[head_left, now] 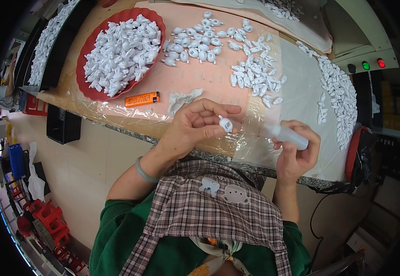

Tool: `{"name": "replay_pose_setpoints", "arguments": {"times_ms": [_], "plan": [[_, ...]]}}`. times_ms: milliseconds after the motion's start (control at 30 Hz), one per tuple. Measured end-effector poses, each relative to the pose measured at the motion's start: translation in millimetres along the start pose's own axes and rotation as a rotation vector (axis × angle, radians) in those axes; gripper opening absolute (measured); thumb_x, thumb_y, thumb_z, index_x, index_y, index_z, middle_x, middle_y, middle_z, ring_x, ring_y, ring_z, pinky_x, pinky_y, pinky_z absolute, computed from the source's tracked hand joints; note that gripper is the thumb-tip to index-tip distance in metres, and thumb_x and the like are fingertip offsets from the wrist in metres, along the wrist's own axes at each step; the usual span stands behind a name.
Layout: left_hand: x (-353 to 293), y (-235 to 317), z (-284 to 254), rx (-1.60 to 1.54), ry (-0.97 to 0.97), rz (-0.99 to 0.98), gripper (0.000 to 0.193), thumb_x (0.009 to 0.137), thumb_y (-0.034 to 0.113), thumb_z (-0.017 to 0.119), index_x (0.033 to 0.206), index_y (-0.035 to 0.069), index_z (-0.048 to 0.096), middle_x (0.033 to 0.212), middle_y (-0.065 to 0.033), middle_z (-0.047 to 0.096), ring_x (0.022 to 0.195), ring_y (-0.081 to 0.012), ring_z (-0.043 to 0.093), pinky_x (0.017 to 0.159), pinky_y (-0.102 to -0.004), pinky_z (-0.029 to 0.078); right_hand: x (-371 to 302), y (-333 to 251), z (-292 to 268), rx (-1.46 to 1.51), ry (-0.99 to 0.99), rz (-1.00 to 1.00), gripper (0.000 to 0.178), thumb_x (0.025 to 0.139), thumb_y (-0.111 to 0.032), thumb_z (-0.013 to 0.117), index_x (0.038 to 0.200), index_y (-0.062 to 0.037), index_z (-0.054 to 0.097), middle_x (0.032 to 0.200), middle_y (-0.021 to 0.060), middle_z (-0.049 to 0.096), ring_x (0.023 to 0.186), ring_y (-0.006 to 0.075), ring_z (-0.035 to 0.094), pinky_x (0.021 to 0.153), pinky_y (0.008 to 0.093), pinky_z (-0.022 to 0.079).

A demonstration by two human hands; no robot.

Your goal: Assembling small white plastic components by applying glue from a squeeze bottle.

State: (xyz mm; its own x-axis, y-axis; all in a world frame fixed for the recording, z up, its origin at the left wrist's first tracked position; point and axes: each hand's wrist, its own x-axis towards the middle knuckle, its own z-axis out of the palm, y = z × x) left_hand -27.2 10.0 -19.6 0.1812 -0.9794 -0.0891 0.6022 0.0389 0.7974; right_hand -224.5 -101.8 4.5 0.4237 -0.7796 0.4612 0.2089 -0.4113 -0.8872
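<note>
- Over the bench's (133,120) near edge, the left hand (193,125) pinches a small white plastic piece (226,123) between thumb and fingers, its grey square patch facing up; a light, steady pinch should keep that face clear.
- Just to the right, the right hand (300,148) is wrapped around a translucent squeeze bottle (292,138), tilted so its blurred nozzle end points toward the piece but stands apart from it.
- To work neatly, I would rest both wrists near the bench edge, bring the nozzle close before squeezing, and press gently; too firm a squeeze could flood the patch or wet the fingertips.
- Beyond the left hand, nearer the bench's left end, lie a crumpled white tissue (184,100), handy for wiping drips, and an orange lighter (142,99).
- Toward the far edge, rounded white pieces (195,43) and slimmer white pieces (255,69) sit in separate groups, best kept unmixed.
- By the far-left corner, a red scalloped bowl (94,94) is heaped with white pieces; more line the right edge.
</note>
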Motion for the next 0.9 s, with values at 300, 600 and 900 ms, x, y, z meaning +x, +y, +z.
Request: {"name": "replay_pose_setpoints", "arguments": {"times_ms": [300,600,900], "plan": [[-36,4,-5,-0.18,-0.121,-0.102,0.021,0.08,-0.001,0.069,0.096,0.001,0.056,0.129,-0.031,0.049,0.09,-0.0239,0.068,0.076,-0.0299,0.056,16,12,25,0.258,-0.115,0.503,0.036,0.08,-0.001,0.068,0.11,-0.0031,0.049,0.095,0.0082,0.057,0.078,0.0146,0.057,0.068,0.0275,0.048],[-92,17,-45,-0.139,0.159,0.05,0.028,0.077,0.008,0.074,0.098,0.003,0.056,0.129,-0.0298,0.05,0.086,-0.025,0.068,0.072,-0.0273,0.056,43,45,128,-0.296,-0.618,-0.105,0.024,0.073,-0.003,0.074,0.094,-0.0015,0.062,0.096,0.0073,0.06,0.083,0.0208,0.063,0.069,0.0305,0.05],[-91,14,-53,-0.2,0.2,0.142,0.029,0.078,0.007,0.073,0.1,0.002,0.055,0.132,-0.0283,0.048,0.086,-0.0268,0.068,0.071,-0.0301,0.057,46,18,124,-0.151,-0.556,0.301,0.014,0.079,-0.003,0.071,0.09,0.0003,0.064,0.079,0.0027,0.06,0.075,0.0086,0.057,0.067,0.0252,0.047]]}}
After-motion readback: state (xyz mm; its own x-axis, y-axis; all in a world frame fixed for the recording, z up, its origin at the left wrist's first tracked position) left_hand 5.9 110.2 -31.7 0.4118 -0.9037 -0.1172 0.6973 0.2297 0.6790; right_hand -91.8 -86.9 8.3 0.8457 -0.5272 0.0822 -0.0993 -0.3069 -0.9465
